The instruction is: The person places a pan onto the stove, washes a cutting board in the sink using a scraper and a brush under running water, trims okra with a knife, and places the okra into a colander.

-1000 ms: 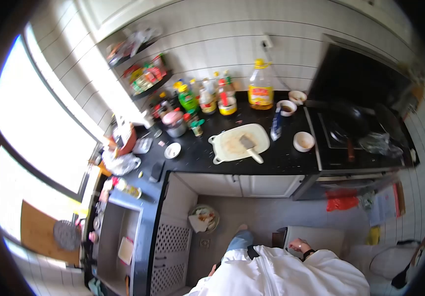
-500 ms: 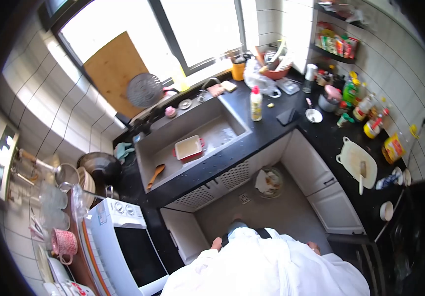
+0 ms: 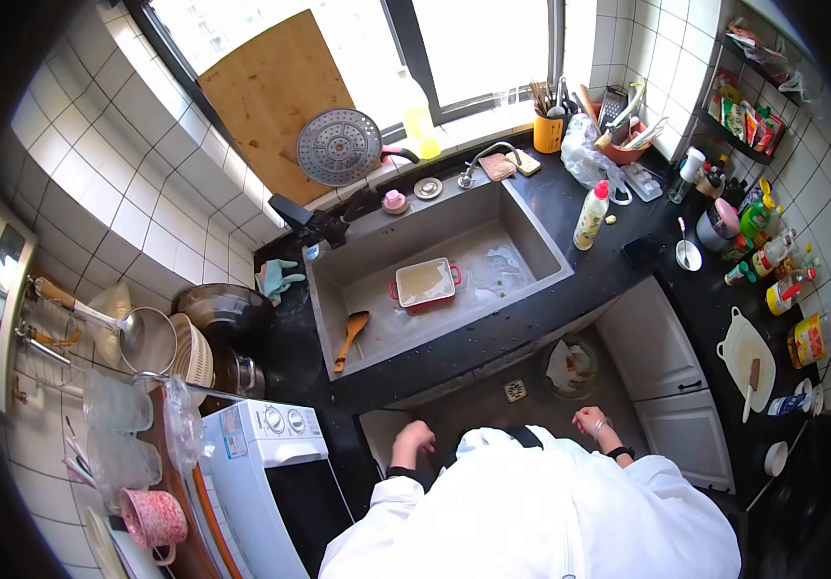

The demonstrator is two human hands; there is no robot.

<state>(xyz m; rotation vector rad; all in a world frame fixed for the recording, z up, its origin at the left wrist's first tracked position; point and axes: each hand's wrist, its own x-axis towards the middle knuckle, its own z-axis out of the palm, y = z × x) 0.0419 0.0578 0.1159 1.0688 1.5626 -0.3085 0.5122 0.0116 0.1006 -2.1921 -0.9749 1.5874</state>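
My left hand hangs in front of my body near the counter's front edge, its fingers loosely bent and holding nothing. On the other side, my right hand is raised above the floor, fingers slightly curled and empty. Neither hand touches anything. Ahead of them, the grey sink holds a red-and-white rectangular baking dish with some liquid in it. To the dish's left, a wooden spatula leans in the sink's near corner. A white bottle with a red cap stands right of the sink.
A white countertop oven is at the left, near a dark wok. A bin stands on the floor. Seasoning bottles and a cutting board with a knife occupy the right counter. A faucet is behind the sink.
Both hands have come up and forward into fuller view. My view has shifted, so the sink and counter sit farther right and appear closer. The dish and spatula stay in the sink.
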